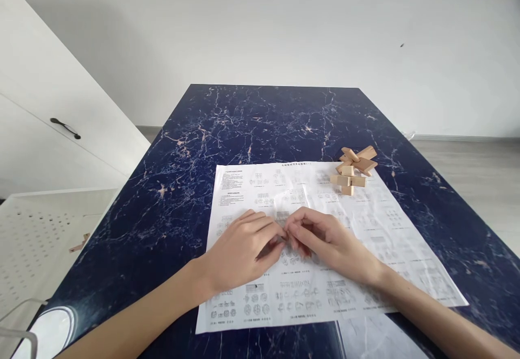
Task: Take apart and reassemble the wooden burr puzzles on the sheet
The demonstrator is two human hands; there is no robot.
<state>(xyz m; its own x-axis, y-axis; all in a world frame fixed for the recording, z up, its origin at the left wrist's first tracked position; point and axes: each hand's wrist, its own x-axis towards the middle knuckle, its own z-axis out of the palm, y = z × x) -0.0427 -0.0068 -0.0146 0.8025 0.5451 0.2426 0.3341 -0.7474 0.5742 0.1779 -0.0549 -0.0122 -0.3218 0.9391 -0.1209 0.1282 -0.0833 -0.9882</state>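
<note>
A large white instruction sheet [268, 307] printed with small diagrams lies creased on the table. My left hand [247, 248] rests over its middle, fingers bent together and thumb tucked below them. Facing it, my right hand [325, 240] is curled, with thumb and forefinger pinched. The fingertips of both hands meet, and no object shows between them. On the sheet's far right corner sits a wooden interlocking puzzle [348, 180] of pale crossed blocks. Just behind it, a second wooden puzzle [359, 158] of slanted, pointed pieces stands close by.
Under the sheet is a dark blue marbled table [252, 121]. A white perforated surface [36, 234] with a small wooden piece [79, 243] lies lower left. A white cabinet [60, 93] is at the left, and a pale wall [276, 28] stands behind the table.
</note>
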